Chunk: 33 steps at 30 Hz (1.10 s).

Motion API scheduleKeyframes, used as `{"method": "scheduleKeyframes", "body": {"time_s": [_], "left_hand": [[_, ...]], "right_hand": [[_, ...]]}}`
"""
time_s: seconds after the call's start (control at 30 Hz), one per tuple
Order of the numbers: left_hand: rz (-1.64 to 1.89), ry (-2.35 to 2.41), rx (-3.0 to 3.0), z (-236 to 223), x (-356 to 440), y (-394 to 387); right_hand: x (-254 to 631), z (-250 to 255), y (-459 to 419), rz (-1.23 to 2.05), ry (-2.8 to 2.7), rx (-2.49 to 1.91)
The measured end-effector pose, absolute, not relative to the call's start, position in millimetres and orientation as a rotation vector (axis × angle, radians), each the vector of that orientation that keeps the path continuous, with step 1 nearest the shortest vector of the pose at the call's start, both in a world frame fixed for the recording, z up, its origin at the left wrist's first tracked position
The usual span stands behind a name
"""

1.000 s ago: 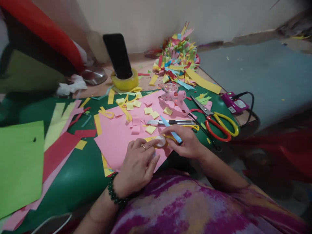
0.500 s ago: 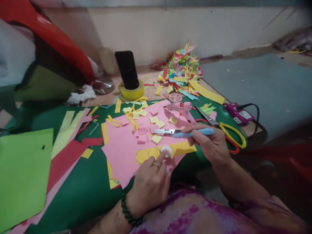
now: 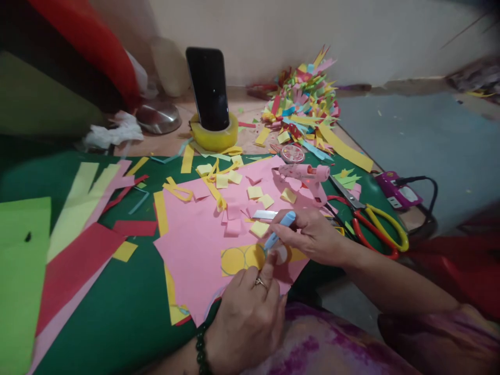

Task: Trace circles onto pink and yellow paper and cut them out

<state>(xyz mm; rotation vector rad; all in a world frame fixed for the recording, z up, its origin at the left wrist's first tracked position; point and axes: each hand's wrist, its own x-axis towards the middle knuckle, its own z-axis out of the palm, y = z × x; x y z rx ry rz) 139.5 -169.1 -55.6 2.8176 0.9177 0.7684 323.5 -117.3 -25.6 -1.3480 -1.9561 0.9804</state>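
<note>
A small round white disc (image 3: 280, 254) lies on a yellow paper strip (image 3: 299, 254) with circles drawn along it. My left hand (image 3: 250, 307) pins the disc with its stretched index finger, its other fingers curled together. Closed around a light blue pen (image 3: 282, 229), my right hand (image 3: 312, 237) has the tip down at the disc's left edge. Beneath the strip are pink sheets (image 3: 195, 265). A cutter knife's blade (image 3: 264, 214) shows on the pink paper behind my right hand, which hides much of its handle.
Beyond the hands lie a pink glue gun (image 3: 307, 176) and large scissors (image 3: 371, 224). A phone (image 3: 209, 88) stands in a yellow tape roll (image 3: 214, 136). A pile of colourful paper fringe (image 3: 307, 99), a purple power adapter (image 3: 397, 190) and a green sheet (image 3: 23, 276) surround the work.
The pen has turned from lying level above the strip to pointing down at the disc. My right hand has moved left and lower. The view has shifted a little.
</note>
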Motion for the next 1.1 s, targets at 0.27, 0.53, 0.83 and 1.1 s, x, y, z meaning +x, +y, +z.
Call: {"method": "scheduleKeyframes", "body": {"time_s": [0.27, 0.53, 0.83, 1.1], "left_hand": [[0.762, 0.927, 2.792, -55.5, 139.8, -169.1], [0.781, 0.960, 2.806, -56.0, 138.2, -169.1], [0.777, 0.966, 2.791, -53.8, 137.0, -168.7], [0.710, 0.978, 2.790, -44.7, 138.0, -169.3]], "right_hand": [[325.9, -30.2, -111.4, 0.990, -1.957, -1.365], [332.8, -34.3, -116.8, 0.979, -1.750, -1.435], [340.1, -42.2, -164.6, 0.401, -1.728, -1.473], [328.5, -54.6, -208.8, -0.110, -1.981, -1.142]]}}
